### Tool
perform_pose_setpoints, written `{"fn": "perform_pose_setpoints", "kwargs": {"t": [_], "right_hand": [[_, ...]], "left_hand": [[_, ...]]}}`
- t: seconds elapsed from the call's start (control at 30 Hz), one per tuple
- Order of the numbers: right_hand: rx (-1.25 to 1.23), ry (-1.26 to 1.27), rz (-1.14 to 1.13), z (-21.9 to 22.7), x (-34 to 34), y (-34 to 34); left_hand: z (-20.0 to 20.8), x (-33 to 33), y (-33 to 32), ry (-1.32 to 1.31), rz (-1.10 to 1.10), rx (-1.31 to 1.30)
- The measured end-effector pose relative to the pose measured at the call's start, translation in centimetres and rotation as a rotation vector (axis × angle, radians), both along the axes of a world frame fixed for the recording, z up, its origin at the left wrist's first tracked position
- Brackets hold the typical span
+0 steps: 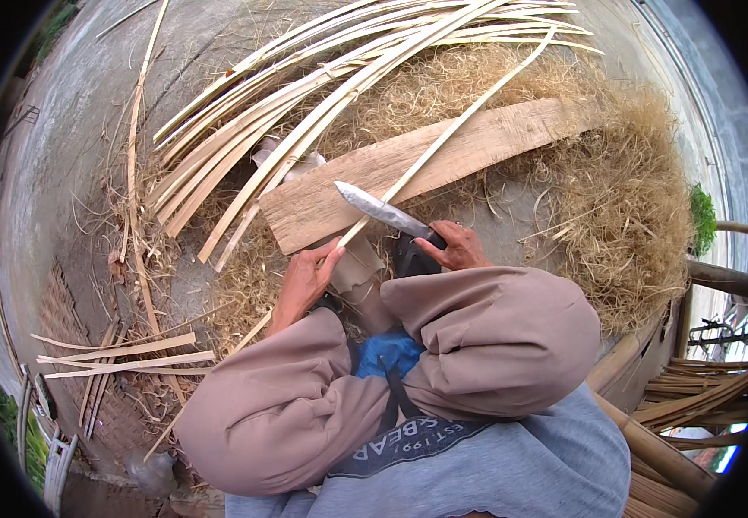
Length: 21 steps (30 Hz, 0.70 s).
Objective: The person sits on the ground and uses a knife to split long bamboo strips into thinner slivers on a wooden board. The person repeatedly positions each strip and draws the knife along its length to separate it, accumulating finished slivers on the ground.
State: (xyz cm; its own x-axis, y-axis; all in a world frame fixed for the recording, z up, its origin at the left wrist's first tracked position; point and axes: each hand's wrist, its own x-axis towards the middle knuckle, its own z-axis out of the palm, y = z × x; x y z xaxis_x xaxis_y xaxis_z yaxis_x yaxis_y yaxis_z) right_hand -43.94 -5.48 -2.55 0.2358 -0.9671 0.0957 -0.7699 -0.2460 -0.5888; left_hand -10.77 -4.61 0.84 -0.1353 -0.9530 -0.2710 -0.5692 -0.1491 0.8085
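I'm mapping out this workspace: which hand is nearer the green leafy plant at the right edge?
Right. The right hand, gripping the knife, is left of the green leafy plant; the left hand, holding the thin strip, is farther left of it.

Bright overall, lit evenly by soft daylight. Shaded deeply beneath pale strips (408, 52) at upper left. Glinting mildly along knife blade (380, 208). Washed out to near white, with bluish tint, at lower right rim. Sharp in middle, down to fine fibres of shavings (628, 216); softer outward. Bent strongly toward edges, ringed in black.
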Motion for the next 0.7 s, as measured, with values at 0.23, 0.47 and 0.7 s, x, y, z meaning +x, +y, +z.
{"fn": "perform_pose_setpoints", "kwargs": {"t": [0.23, 0.47, 0.7], "right_hand": [[0.233, -0.185, -0.695, 1.7, -9.0, -5.1], [0.09, 0.024, -0.122, 2.0, 1.7, 0.9], [0.231, -0.104, -0.483, 2.1, -4.4, -3.8]], "left_hand": [[0.1, 0.6, 0.6, 0.015, 0.027, 0.085], [-0.1, 1.1, 1.2, -0.157, 0.042, -0.097], [0.1, 1.6, 1.5, -0.244, 0.082, -0.163]]}}
